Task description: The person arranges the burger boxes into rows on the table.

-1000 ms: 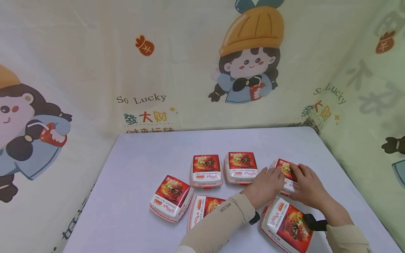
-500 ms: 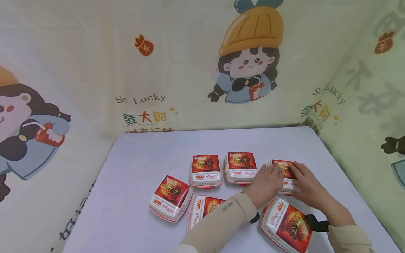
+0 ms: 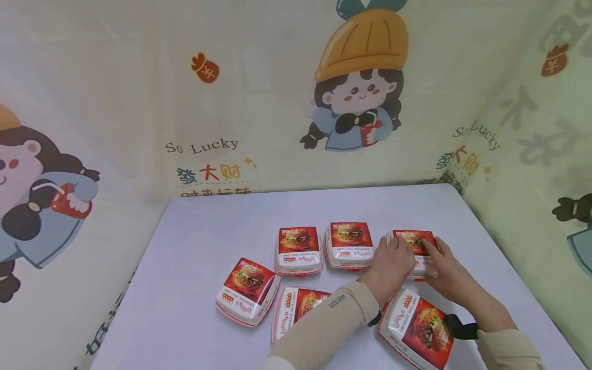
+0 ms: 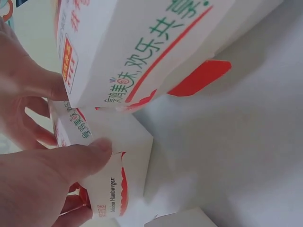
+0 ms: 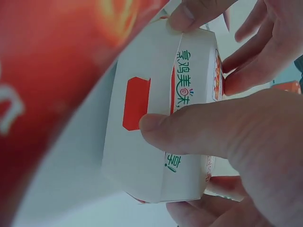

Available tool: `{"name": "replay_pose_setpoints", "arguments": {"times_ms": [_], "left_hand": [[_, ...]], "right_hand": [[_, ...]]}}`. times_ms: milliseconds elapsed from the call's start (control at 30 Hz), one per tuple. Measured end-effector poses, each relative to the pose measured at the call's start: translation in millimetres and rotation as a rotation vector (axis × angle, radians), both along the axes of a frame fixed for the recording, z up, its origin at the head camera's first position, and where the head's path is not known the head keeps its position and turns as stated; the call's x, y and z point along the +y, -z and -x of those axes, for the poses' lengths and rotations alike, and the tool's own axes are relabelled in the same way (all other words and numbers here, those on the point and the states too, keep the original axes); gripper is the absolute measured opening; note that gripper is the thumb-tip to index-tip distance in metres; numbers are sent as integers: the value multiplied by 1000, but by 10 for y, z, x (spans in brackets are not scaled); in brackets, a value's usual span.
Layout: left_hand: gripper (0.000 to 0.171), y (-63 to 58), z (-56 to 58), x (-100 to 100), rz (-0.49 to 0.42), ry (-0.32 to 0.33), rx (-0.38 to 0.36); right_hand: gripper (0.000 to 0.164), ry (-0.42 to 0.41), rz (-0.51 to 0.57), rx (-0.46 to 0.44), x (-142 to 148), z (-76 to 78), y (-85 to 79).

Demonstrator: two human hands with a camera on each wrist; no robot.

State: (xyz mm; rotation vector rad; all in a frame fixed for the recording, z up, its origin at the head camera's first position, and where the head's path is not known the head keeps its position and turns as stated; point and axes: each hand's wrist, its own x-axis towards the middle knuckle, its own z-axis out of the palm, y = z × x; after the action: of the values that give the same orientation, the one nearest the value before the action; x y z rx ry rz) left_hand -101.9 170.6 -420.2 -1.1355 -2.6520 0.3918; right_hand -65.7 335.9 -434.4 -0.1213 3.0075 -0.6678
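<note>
Both hands hold a burger box [image 3: 418,267] at the back right of the table, its red burger-picture lid facing up. On its left side, my left hand [image 3: 391,264] has fingers over the lid edge; in the left wrist view its thumb presses a white carton wall [image 4: 135,137]. My right hand [image 3: 450,275] grips the right side, fingertips on the lid. The right wrist view shows the right thumb pressing the box front [image 5: 137,165] beside a red tab [image 5: 136,103]. Just left stands another burger box [image 3: 350,245], close to my left hand.
More burger boxes lie about: one at back centre [image 3: 298,251], one tilted at left [image 3: 248,291], one partly under the left sleeve [image 3: 292,311], one at front right [image 3: 418,329] below the right hand. A printed cloth [image 3: 273,103] hangs behind the white table [image 3: 185,288].
The held box has shifted slightly left, toward the middle box, and turned straighter. Both hands moved with it. The other boxes keep their places, and the head view has shifted a little.
</note>
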Motion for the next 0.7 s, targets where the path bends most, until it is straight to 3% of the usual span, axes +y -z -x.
{"name": "replay_pose_setpoints", "arguments": {"times_ms": [400, 700], "left_hand": [[43, 7, 84, 34, 52, -84, -4], [54, 61, 128, 57, 95, -133, -52]], "right_hand": [[83, 5, 5, -31, -52, 147, -53], [86, 19, 34, -85, -76, 234, -3]]}}
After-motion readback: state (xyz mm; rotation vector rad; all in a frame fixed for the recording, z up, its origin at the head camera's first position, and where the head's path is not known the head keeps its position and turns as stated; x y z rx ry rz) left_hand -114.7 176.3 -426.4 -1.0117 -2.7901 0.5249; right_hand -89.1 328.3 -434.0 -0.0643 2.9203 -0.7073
